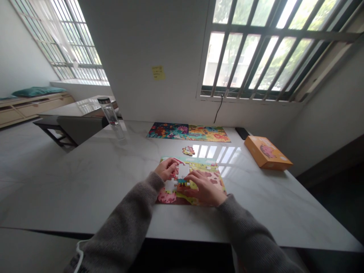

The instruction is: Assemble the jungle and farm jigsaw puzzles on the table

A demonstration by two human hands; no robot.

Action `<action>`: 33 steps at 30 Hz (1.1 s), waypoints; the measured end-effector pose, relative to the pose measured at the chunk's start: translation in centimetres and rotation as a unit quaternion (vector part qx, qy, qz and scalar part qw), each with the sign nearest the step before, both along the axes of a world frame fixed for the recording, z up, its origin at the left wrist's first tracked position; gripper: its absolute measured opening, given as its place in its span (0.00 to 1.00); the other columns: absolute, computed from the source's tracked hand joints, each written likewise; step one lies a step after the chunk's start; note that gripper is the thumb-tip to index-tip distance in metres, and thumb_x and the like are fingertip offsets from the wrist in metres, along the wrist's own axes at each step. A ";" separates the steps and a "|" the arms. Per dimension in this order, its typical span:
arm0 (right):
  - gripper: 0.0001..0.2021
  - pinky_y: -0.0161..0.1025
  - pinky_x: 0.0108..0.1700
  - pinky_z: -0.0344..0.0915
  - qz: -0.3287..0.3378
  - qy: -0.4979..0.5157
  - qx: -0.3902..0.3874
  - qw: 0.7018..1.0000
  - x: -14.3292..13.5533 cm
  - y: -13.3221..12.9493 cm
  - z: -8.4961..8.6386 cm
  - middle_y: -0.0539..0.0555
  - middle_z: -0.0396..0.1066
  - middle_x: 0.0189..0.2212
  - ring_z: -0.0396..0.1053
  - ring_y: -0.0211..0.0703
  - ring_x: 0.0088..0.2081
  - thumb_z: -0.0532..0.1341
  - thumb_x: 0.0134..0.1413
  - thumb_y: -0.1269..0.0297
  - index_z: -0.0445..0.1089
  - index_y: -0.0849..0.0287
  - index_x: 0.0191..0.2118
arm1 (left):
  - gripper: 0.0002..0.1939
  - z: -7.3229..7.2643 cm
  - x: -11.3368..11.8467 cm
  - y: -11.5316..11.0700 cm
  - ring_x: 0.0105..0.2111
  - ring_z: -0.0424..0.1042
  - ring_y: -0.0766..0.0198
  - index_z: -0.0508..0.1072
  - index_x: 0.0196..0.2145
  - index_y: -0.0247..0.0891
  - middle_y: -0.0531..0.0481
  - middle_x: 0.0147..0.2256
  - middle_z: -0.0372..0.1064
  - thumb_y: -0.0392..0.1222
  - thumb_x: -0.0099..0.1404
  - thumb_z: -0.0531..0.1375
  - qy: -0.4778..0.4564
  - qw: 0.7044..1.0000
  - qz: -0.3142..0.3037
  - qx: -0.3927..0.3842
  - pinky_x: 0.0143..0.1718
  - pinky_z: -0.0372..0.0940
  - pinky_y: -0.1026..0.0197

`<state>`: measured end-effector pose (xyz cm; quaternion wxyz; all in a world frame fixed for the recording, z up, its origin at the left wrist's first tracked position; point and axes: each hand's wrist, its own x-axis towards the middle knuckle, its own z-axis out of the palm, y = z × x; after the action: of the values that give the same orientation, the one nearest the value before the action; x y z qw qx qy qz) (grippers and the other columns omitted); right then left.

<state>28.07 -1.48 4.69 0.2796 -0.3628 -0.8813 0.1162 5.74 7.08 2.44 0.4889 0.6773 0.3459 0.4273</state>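
Observation:
A partly assembled jigsaw puzzle (pixel 214 178) lies on the marble-look table in front of me, with a white gap showing near its middle. My left hand (pixel 167 169) rests over its left part, fingers curled together at the gap's edge; whatever they pinch is hidden. From the right, my right hand (pixel 205 188) reaches across the puzzle. Its thumb and fingers are around a puzzle piece (pixel 182 182) with teal and brown on it, just below the gap. Beyond the puzzle sits a small heap of loose pieces (pixel 188 151).
Two finished puzzles, a dark blue one (pixel 169 131) and a yellow one (pixel 209 134), lie by the wall. At the right are a black phone (pixel 242 133) and an orange box (pixel 266 153). A clear bottle (pixel 109 112) stands at the table's left edge.

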 end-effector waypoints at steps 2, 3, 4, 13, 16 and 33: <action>0.14 0.48 0.51 0.67 0.005 -0.014 -0.008 1.000 0.1 0.0 -0.3 0.55 0.68 0.45 0.65 0.48 0.47 0.66 0.58 0.67 0.68 0.53 0.50 | 0.16 -0.1 0.0 0.0 0.20 0.67 0.69 0.70 0.38 0.34 0.52 0.26 0.70 0.52 0.67 0.58 0.005 1.000 -0.005 0.007 0.22 0.63 0.66; 0.14 0.48 0.51 0.67 0.005 -0.019 -0.009 1.000 0.1 0.0 -0.4 0.55 0.68 0.45 0.65 0.48 0.47 0.66 0.58 0.68 0.68 0.53 0.49 | 0.16 -0.2 0.0 0.0 0.20 0.68 0.69 0.70 0.37 0.34 0.52 0.26 0.71 0.52 0.67 0.58 0.009 1.000 -0.009 0.011 0.23 0.63 0.66; 0.13 0.48 0.51 0.67 0.003 -0.024 -0.009 1.000 0.1 0.0 -0.5 0.55 0.67 0.45 0.65 0.48 0.47 0.66 0.58 0.68 0.68 0.53 0.48 | 0.15 -0.2 0.0 0.0 0.21 0.68 0.68 0.70 0.37 0.34 0.51 0.26 0.71 0.51 0.67 0.58 0.012 1.000 -0.013 0.015 0.23 0.64 0.65; 0.14 0.49 0.51 0.67 -0.019 -0.035 -0.011 0.999 0.0 0.0 -0.7 0.56 0.66 0.46 0.64 0.48 0.47 0.67 0.56 0.69 0.68 0.54 0.48 | 0.14 -0.1 0.0 0.0 0.21 0.69 0.67 0.71 0.37 0.34 0.50 0.26 0.71 0.50 0.66 0.58 0.043 0.999 -0.009 0.032 0.21 0.63 0.66; 0.10 0.49 0.50 0.67 -0.021 -0.041 -0.008 0.999 0.0 0.0 -0.7 0.55 0.66 0.45 0.64 0.48 0.46 0.66 0.58 0.69 0.70 0.54 0.45 | 0.13 -0.1 -0.1 0.0 0.20 0.68 0.68 0.72 0.37 0.34 0.51 0.26 0.71 0.49 0.66 0.59 0.052 0.998 -0.008 0.036 0.21 0.62 0.67; 0.07 0.47 0.50 0.66 -0.055 -0.011 0.000 0.998 1.3 0.5 -0.7 0.55 0.70 0.42 0.65 0.47 0.46 0.62 0.61 0.72 0.74 0.53 0.41 | 0.09 -0.1 0.0 -0.2 0.35 0.71 0.59 0.79 0.33 0.40 0.47 0.33 0.74 0.43 0.65 0.59 0.238 0.936 -0.089 0.243 0.46 0.65 0.55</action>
<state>29.32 -0.94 4.04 0.2759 -0.4119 -0.8631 0.0962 5.70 6.85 2.38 0.2490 0.8853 0.2763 0.2792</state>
